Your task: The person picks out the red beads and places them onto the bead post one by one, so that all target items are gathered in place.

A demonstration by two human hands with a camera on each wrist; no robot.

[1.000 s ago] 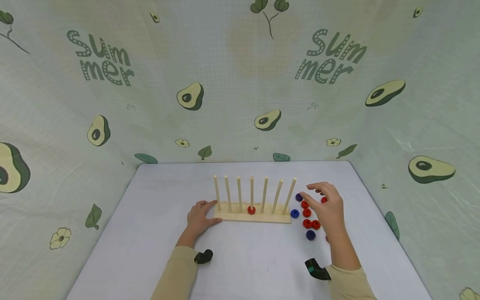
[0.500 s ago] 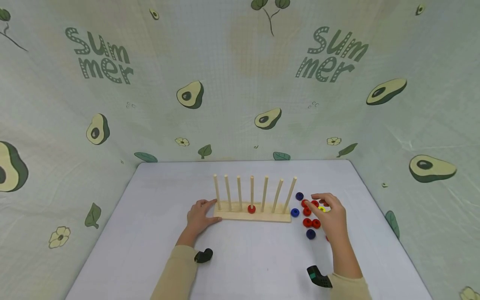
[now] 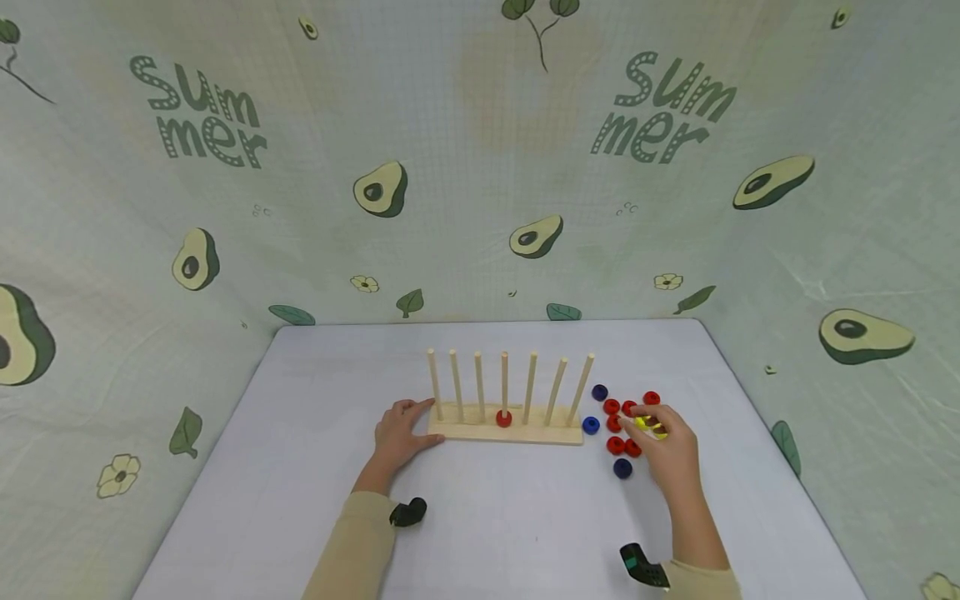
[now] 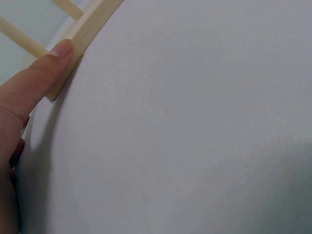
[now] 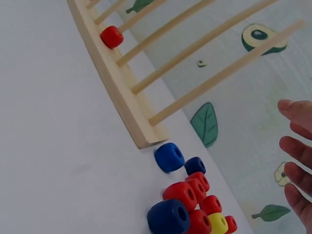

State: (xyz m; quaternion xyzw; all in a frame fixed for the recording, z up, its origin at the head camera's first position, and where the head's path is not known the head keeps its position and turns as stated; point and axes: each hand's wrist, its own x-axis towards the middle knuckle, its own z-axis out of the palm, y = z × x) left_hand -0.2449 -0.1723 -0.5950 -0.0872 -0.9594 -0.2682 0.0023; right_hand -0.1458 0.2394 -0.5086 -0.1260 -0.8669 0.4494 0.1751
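Right hand point(image 3: 670, 446) partly hides yellow beads point(image 3: 641, 423); left sleeve point(image 3: 352, 546) cropped

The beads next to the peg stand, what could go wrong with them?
The right hand hovers by the crowded beads, so it might bump some and make them roll. The bright blue bead sits very close to the end of the peg stand, so it could get knocked if the stand slides. The left hand steadies only one end, so the other might swing.

Left hand point(image 4: 19, 95): thumb point(image 4: 61, 48) on wooden base point(image 4: 87, 31), near end | pegs point(image 4: 22, 37): 2, partly visible | white tabletop point(image 4: 170, 126)
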